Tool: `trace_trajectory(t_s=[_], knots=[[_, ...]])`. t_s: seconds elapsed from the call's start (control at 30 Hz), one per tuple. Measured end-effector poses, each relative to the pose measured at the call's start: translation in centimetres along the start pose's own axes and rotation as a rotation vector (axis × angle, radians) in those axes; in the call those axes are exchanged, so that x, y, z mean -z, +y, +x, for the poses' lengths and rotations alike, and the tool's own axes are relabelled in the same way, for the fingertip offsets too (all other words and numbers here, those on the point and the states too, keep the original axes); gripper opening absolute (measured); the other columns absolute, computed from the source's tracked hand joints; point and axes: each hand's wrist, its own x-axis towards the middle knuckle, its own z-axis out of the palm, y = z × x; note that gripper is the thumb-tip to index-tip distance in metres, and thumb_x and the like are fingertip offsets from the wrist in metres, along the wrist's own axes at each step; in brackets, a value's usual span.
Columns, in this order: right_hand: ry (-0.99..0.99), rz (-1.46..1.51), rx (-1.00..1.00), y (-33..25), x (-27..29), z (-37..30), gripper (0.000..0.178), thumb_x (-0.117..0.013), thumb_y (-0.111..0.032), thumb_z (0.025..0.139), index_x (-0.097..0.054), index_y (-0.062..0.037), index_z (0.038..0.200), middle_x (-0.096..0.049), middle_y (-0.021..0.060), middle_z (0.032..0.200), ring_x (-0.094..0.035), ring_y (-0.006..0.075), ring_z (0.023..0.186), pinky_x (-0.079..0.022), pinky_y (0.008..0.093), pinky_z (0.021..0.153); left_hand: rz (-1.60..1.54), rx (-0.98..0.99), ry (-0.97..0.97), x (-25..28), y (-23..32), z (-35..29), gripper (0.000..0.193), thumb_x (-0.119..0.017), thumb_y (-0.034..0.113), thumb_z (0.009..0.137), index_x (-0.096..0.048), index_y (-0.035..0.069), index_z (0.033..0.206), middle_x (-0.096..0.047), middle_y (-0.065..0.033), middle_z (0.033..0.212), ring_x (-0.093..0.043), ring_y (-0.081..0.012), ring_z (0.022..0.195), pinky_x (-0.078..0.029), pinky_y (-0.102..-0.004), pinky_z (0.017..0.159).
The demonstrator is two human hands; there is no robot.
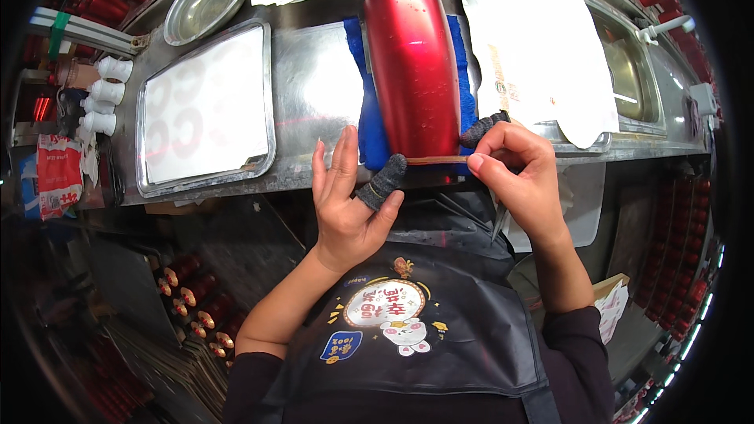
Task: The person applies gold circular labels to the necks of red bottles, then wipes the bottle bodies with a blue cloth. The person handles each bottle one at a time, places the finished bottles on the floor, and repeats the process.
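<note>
A glossy red metal bottle [412, 71] with a narrow threaded silver neck lies on a blue cloth [371, 129], its base toward me. Across the base runs a thin brownish strip [437, 160]. My right hand [518, 169] pinches the strip's right end between thumb and finger. A dark grey knit sleeve covers one of its fingertips. My left hand [345, 202] has its fingers apart. Its index finger, in a grey finger sleeve [382, 182], touches the strip's left end, while the thumb stands clear.
Left of the bottle, a steel tray [271, 102] holds a white sheet. Behind it sits a round metal bowl [206, 1]. A white sheet [542, 55] covers the right side, beside a sink [635, 71] with a white tap. Red vessels fill the racks around.
</note>
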Motion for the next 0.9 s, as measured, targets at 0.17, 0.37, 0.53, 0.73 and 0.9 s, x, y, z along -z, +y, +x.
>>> trace_trajectory(t_s=[0.17,0.37,0.53,0.73,0.9], knots=[[-0.001,0.012,-0.006,0.2,0.4,0.0,0.011,-0.073,-0.004,0.085,-0.064,-0.0019,0.079,-0.055,-0.0043,0.082,-0.050,-0.0007,0.066,-0.035,0.0171,0.058,0.083,-0.059,-0.031,0.6,0.5,0.7,0.032,-0.078,0.020,0.082,-0.078,0.006,0.111,-0.037,-0.0344,0.156,-0.047,-0.0480,0.138,-0.022,-0.0668,0.114],[-0.004,0.014,-0.015,0.5,0.6,0.0,0.012,-0.074,-0.004,0.085,-0.064,-0.0016,0.080,-0.056,-0.0039,0.082,-0.050,-0.0004,0.067,-0.036,0.0171,0.059,0.119,-0.158,-0.038,1.5,0.7,1.7,0.038,-0.076,0.014,0.082,-0.074,0.006,0.120,-0.033,-0.0329,0.159,-0.038,-0.0422,0.147,-0.017,-0.0680,0.116],[-0.015,0.026,-0.003,0.8,0.6,0.1,0.012,-0.074,-0.004,0.085,-0.064,-0.0016,0.079,-0.056,-0.0034,0.083,-0.050,-0.0003,0.067,-0.036,0.0170,0.059,0.197,-0.219,-0.085,2.2,0.9,2.6,0.043,-0.078,0.013,0.080,-0.074,0.011,0.123,-0.031,-0.0325,0.160,-0.043,-0.0431,0.143,-0.019,-0.0676,0.116],[-0.025,0.006,0.022,1.2,0.8,0.3,0.010,-0.074,-0.006,0.084,-0.066,-0.0010,0.080,-0.061,0.0019,0.087,-0.053,0.0026,0.064,-0.040,0.0193,0.057,0.261,-0.282,-0.130,2.8,1.4,3.8,0.047,-0.081,0.012,0.074,-0.075,0.013,0.121,-0.032,-0.0306,0.160,-0.048,-0.0452,0.138,-0.021,-0.0665,0.115],[-0.021,-0.023,0.033,1.6,0.7,0.4,0.011,-0.074,-0.008,0.084,-0.067,-0.0020,0.080,-0.059,0.0006,0.085,-0.050,0.0026,0.063,-0.038,0.0198,0.056,0.283,-0.333,-0.116,3.1,2.2,5.1,0.039,-0.082,0.015,0.070,-0.078,0.016,0.108,-0.040,-0.0282,0.156,-0.052,-0.0471,0.133,-0.024,-0.0677,0.113]])
